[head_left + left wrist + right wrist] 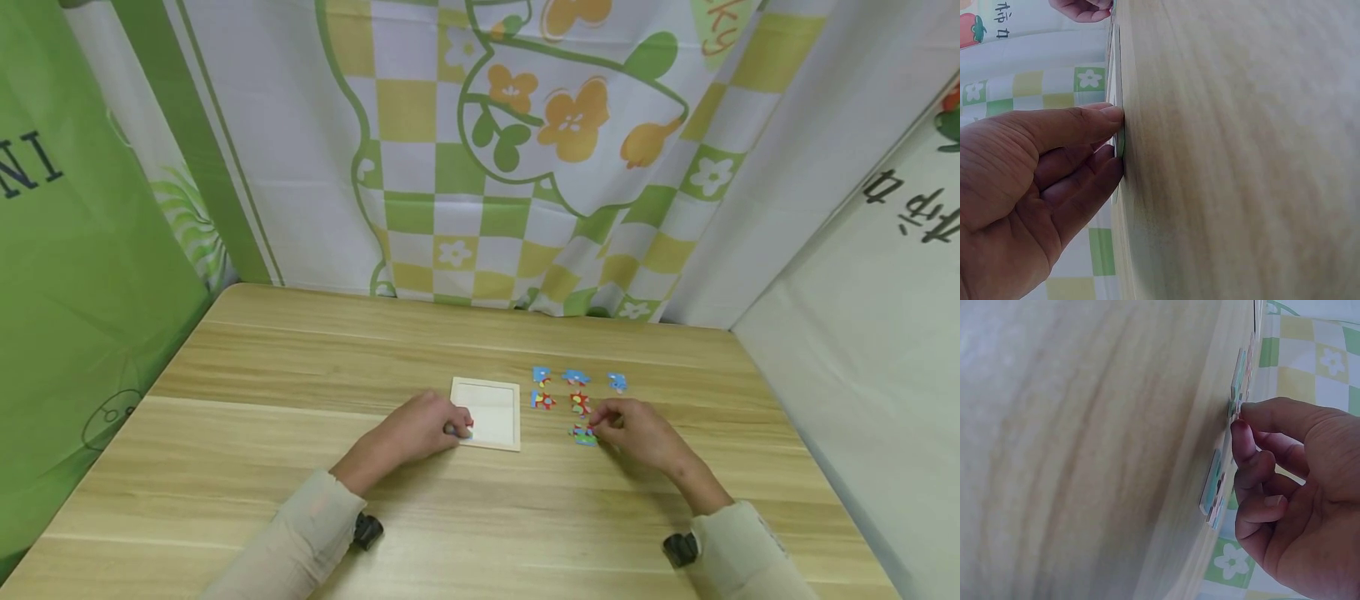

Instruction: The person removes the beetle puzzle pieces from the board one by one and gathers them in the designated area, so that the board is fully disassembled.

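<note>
My left hand (420, 425) pinches a small puzzle piece (469, 430) at the lower left corner of a square wooden puzzle tray (517, 417). In the left wrist view, the green edge of this puzzle piece shows between thumb and fingers, close to the table. To the right of the tray, my right hand (637, 429) has thumb and index finger pinched together at the edge of a red and green puzzle piece (585, 437). Its other fingers are curled, as the right wrist view shows. Another flat green-topped puzzle piece (1212, 481) lies beside this hand, hidden behind it in the head view.
Several blue and red puzzle pieces lie in rows right of the tray, among them a blue one (617, 382) and a red one (580, 403). The wooden table (300, 350) ends at a patterned curtain (525, 167) behind. Hanging cloths flank both sides.
</note>
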Demonstrator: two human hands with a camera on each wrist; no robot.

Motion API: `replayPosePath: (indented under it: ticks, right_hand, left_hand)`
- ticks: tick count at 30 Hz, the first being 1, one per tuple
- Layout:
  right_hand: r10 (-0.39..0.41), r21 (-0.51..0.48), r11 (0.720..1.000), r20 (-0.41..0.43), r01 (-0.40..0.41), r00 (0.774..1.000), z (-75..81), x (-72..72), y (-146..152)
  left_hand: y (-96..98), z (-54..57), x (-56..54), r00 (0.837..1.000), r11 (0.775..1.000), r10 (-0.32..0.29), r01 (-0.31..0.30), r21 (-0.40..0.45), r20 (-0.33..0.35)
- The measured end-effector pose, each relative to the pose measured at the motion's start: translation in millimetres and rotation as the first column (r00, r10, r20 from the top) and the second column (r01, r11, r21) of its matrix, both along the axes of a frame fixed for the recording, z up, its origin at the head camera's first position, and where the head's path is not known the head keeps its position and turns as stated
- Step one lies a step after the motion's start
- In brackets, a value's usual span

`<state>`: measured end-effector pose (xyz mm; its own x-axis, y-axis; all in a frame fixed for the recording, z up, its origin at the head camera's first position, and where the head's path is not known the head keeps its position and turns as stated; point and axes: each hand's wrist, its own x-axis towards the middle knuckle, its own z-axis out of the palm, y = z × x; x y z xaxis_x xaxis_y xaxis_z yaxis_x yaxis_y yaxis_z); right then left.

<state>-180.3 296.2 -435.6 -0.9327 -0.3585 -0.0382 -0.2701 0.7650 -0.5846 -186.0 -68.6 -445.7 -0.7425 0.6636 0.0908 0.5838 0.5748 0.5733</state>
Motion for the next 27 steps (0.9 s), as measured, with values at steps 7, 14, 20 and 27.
replayPosePath:
  ticks: [7, 14, 20, 27]
  right_hand:
    - [-0.004, -0.021, 1.000, -0.021, 0.004, 1.000, 2.3, 0.5, -6.2]
    - [0.046, -0.056, 0.997, -0.027, -0.048, 0.999, -1.0, -2.6, -23.9]
    - [0.107, -0.083, 0.991, -0.029, -0.109, 0.994, -3.6, -4.1, -48.4]
    - [0.182, -0.116, 0.976, -0.034, -0.185, 0.983, -3.2, -0.8, -84.0]
  left_hand:
    - [0.1, -1.0, -0.1, 1.000, 1.000, -0.004, 0.004, -0.002, 0.002]
    - [0.5, 0.2, 1.1, 1.000, 1.000, -0.004, 0.004, -0.008, -0.004]
    - [0.7, -0.6, 1.9, 1.000, 1.000, -0.003, 0.002, -0.021, -0.024]
    - [1.2, -1.9, 3.4, 0.999, 1.000, 0.003, -0.004, -0.022, -0.048]
